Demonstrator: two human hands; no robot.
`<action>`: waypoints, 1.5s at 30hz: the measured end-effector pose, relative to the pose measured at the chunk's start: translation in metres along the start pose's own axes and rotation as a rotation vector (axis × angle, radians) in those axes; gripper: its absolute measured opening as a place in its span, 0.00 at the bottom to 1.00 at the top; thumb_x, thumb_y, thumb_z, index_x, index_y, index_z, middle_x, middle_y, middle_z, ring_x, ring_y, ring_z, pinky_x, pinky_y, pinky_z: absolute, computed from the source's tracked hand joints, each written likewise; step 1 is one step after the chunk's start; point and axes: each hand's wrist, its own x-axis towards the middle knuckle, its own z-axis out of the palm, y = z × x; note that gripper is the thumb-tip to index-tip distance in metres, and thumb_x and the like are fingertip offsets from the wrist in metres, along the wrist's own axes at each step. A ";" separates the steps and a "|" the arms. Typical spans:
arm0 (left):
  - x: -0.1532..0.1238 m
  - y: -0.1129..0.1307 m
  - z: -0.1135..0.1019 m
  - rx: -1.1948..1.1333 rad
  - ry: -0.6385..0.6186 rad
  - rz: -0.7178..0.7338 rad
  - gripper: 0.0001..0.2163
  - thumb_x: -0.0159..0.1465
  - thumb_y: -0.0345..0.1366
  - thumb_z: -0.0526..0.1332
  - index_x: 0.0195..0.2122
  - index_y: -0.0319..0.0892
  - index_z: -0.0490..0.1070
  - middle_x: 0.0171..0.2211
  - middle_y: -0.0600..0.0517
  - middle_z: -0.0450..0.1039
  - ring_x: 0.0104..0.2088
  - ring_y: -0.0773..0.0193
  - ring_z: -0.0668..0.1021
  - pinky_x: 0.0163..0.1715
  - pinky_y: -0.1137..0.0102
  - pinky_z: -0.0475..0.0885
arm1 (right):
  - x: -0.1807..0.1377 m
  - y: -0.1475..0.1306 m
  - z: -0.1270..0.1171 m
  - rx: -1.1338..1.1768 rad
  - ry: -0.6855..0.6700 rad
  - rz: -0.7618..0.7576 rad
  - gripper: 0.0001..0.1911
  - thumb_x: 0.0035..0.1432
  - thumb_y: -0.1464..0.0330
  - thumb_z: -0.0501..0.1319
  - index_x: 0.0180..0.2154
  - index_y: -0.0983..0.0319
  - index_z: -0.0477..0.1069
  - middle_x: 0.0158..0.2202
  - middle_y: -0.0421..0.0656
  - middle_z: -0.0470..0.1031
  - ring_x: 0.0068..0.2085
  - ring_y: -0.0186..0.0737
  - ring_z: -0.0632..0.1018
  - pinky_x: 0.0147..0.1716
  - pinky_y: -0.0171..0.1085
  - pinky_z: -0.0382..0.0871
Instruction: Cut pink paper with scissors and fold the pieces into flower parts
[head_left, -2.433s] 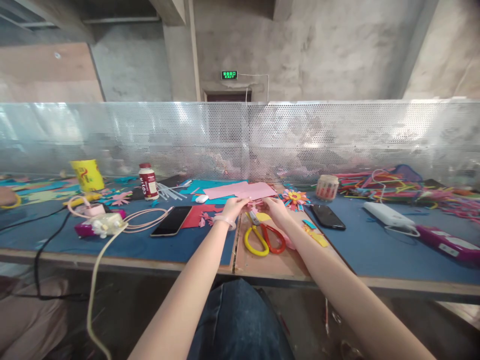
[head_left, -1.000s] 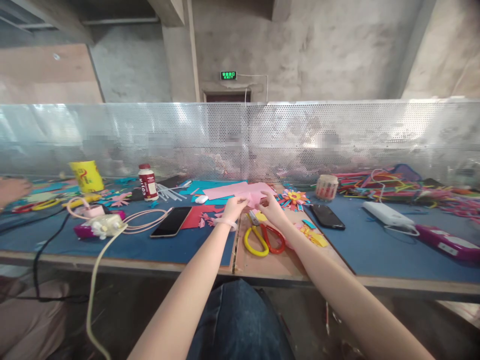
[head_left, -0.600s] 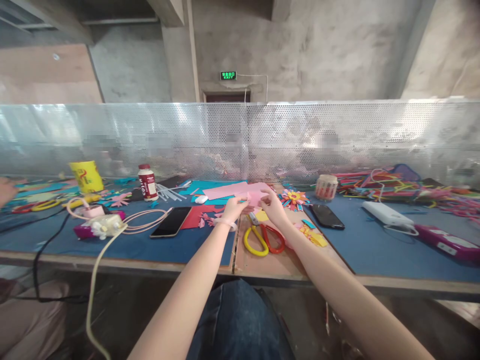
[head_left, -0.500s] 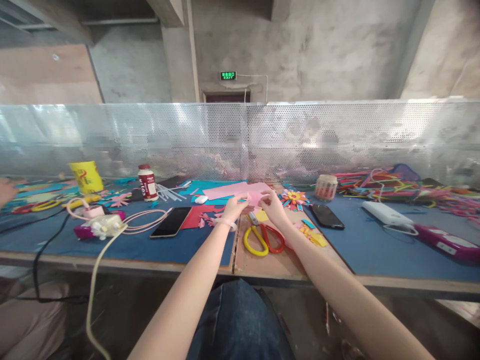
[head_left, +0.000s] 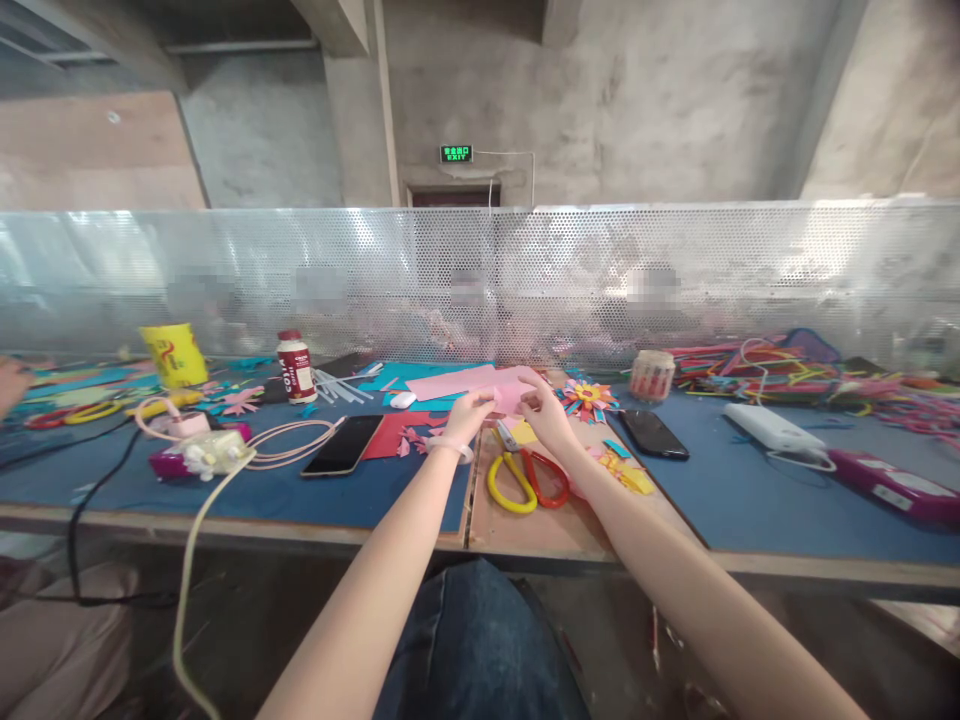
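My left hand [head_left: 466, 418], with a pale band at the wrist, has thumb and fingers pinched at the left edge of a small piece of pink paper [head_left: 507, 401]. On the paper's other side, my right hand [head_left: 547, 415] has its fingers bent and closed at the edge. The piece blends with pink sheets [head_left: 450, 382] behind it, so its outline is hard to make out. Below the hands lie scissors [head_left: 528, 482] with one yellow and one red handle. A layered paper flower [head_left: 589, 398] in several colours sits right of my right hand.
Left stand a phone [head_left: 343, 445], a bottle [head_left: 295, 368], a yellow canister [head_left: 174, 356] and plugged-in chargers [head_left: 214, 452]. Right are a dark phone [head_left: 654, 433], a can [head_left: 652, 376], a white power bank [head_left: 774, 428] and coloured strips [head_left: 750, 370]. A perforated metal screen [head_left: 480, 280] runs behind.
The pink paper between my hands shows more broadly now. My fingers have shifted only slightly; the things on the table have stayed put.
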 end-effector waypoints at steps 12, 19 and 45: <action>0.001 0.001 0.000 -0.034 -0.007 -0.022 0.12 0.52 0.27 0.58 0.38 0.37 0.67 0.26 0.49 0.74 0.25 0.63 0.78 0.26 0.71 0.71 | 0.000 -0.002 0.001 0.124 -0.003 0.070 0.23 0.45 0.74 0.53 0.46 0.61 0.67 0.28 0.39 0.73 0.29 0.33 0.73 0.29 0.32 0.67; 0.002 0.000 -0.001 -0.048 -0.022 -0.023 0.09 0.52 0.28 0.57 0.35 0.38 0.68 0.26 0.49 0.75 0.24 0.64 0.77 0.25 0.72 0.70 | 0.000 -0.002 0.000 0.261 -0.098 0.179 0.05 0.43 0.71 0.56 0.25 0.63 0.70 0.22 0.39 0.71 0.25 0.33 0.73 0.23 0.31 0.66; 0.003 -0.006 -0.002 -0.010 -0.028 0.109 0.07 0.51 0.35 0.62 0.28 0.36 0.73 0.28 0.47 0.77 0.30 0.61 0.78 0.38 0.65 0.72 | -0.005 -0.012 -0.005 0.324 -0.109 0.240 0.11 0.45 0.66 0.56 0.25 0.66 0.74 0.23 0.42 0.75 0.28 0.36 0.75 0.30 0.33 0.68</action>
